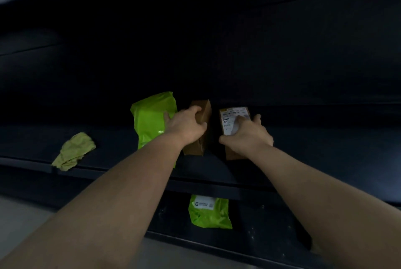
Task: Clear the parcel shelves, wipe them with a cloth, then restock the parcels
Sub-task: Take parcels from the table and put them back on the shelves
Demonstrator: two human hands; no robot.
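Upper shelf [325,142]: left hand [186,123] grips plain box [202,113], right hand [247,136] grips labelled box [233,116], boxes just apart. Green mailer [152,116], cloth [72,151] at 9 o'clock. Second mailer [209,212] at 6 o'clock, lower shelf [271,225]. Cloth idle: probably restocking, unfinished.

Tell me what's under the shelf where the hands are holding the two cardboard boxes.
A lower shelf with one green mailer bag, white label up. The upper shelf covers the lower one's back, and the right forearm hides its right part.
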